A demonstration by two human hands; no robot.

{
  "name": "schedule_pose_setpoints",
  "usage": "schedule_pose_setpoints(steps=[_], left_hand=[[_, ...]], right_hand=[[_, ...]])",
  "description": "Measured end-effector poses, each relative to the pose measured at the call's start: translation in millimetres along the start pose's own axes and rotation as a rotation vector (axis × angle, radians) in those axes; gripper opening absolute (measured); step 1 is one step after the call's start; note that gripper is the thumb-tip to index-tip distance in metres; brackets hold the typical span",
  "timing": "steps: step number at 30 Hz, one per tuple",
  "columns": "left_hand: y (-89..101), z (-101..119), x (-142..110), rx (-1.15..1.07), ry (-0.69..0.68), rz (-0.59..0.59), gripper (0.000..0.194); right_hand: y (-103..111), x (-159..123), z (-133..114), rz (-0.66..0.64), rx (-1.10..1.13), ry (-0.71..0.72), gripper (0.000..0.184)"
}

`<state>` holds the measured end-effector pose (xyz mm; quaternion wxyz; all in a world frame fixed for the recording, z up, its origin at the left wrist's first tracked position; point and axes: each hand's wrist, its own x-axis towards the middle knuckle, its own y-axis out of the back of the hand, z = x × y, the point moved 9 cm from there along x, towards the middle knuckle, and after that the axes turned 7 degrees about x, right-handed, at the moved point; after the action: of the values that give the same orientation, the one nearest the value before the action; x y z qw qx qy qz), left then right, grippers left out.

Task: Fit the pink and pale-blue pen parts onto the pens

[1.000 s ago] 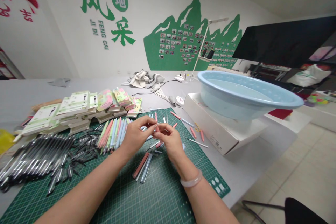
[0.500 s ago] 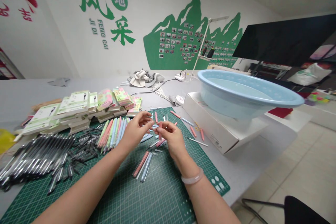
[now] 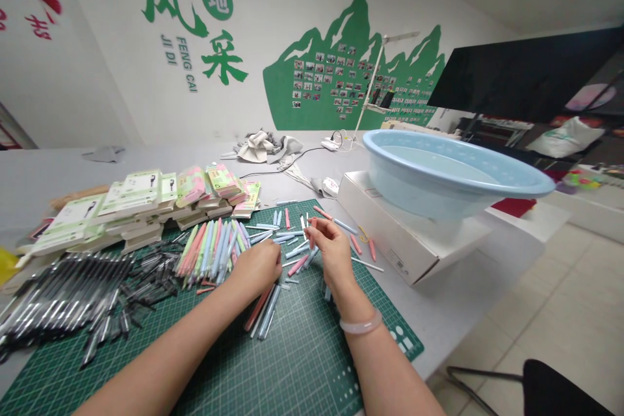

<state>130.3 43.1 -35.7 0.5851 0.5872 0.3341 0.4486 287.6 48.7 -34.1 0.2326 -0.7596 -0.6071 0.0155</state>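
My right hand (image 3: 334, 253) pinches a short pink pen part (image 3: 312, 231) upright between thumb and fingertips. Curled with its knuckles up, my left hand (image 3: 258, 264) is low over the green cutting mat (image 3: 302, 364); its fingertips are hidden, and I cannot see what they grip. Just below it lie a few pink and blue pen barrels (image 3: 267, 315). Loose blue, pink and white pen pieces (image 3: 295, 250) are scattered between and behind the hands. A row of pastel pens (image 3: 209, 250) lies left of my left hand.
Black clear-barrelled pens (image 3: 63, 299) and black caps (image 3: 156, 273) cover the mat's left side. Stacked small boxes (image 3: 141, 195) stand behind them. At right, a blue basin (image 3: 439, 169) rests on a white box (image 3: 404, 240). Grey-white cloths (image 3: 266, 145) lie at the back.
My hands were together at the pink piece. The left has drawn away, down toward the barrels, and closed; the right keeps the pink piece, slightly farther right.
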Motion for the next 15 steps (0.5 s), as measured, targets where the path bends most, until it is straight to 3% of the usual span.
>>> schedule_pose_setpoints(steps=[4,10,15], left_hand=[[14.4,-8,0,-0.034,0.015,0.037,0.007],[-4.0,11,1,0.006,-0.059,-0.025,0.009],[-6.3,11,5,0.034,-0.06,0.008,0.012]], right_hand=[[-2,-1,1,-0.011,0.007,-0.012,0.028],[-2,-1,2,-0.008,0.009,-0.029,0.027],[-2,0,3,-0.011,0.026,-0.026,0.027]])
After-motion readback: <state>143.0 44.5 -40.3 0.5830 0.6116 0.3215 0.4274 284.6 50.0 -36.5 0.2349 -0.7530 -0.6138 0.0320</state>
